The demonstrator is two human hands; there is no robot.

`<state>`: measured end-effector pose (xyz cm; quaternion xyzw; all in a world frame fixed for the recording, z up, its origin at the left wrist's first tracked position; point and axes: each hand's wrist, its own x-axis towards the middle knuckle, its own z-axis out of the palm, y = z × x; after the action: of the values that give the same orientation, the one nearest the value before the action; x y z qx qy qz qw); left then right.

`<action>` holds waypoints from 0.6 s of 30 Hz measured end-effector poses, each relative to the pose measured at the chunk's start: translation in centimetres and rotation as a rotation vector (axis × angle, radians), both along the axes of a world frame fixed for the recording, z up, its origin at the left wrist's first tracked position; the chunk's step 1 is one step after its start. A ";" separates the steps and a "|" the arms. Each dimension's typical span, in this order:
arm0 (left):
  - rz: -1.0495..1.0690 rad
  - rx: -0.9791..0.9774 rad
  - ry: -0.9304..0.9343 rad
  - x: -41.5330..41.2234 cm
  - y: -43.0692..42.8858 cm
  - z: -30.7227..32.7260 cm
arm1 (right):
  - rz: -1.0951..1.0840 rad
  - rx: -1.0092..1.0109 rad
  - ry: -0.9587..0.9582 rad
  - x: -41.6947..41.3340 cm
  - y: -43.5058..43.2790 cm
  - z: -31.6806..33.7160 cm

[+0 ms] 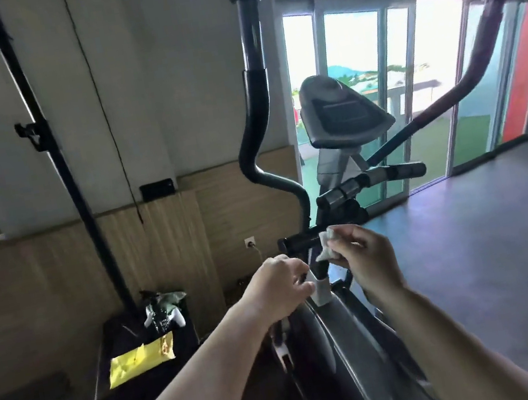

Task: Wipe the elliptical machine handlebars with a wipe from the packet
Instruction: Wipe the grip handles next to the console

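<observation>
Forearms (212,363) fill the bottom of my view, both reaching in over the elliptical (347,342), whose frame runs up to the console (342,111).

I take the console as my mark. Left of it and rising above it stands the left bar (254,63). To its right, the right bar (464,78) slants up toward the ceiling. Below the console a short grip (299,244) juts out to the left, and its twin (390,174) juts right, a little higher.

Far down and left of the console is a dark desk (117,330) with the yellow packet (142,357) lying on it, well apart from both hands.

My right hand (364,253) is below the console, fingers (343,249) pinched on a crumpled white wipe (327,245) that sits at the short grip's inner end. My left hand (278,289) is just beside it, lower left, with its fingers curled near the post. I cannot tell whether it holds anything.

I judge the fetching is done and wiping is in hand at the lower grips. Next I would wrap the wipe round the short grip and draw it outward to the end cap. Both tall bars will need a high reach afterwards.
</observation>
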<state>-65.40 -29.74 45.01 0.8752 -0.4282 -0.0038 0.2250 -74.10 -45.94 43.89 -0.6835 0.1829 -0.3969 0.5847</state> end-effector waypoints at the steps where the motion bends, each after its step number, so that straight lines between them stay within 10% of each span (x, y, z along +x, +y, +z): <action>1: -0.018 -0.009 0.002 1.5 -1.8 0.2 | -0.021 0.005 0.000 1.1 -1.6 -0.1; 18: -0.448 -0.252 0.058 19.4 -19.5 1.2 | -0.684 -0.768 0.087 14.7 -15.9 -0.1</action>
<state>-46.04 -49.27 46.20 0.7233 -0.6017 -0.0253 0.3380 -59.39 -61.83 43.77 -0.7660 0.2610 -0.5751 0.1201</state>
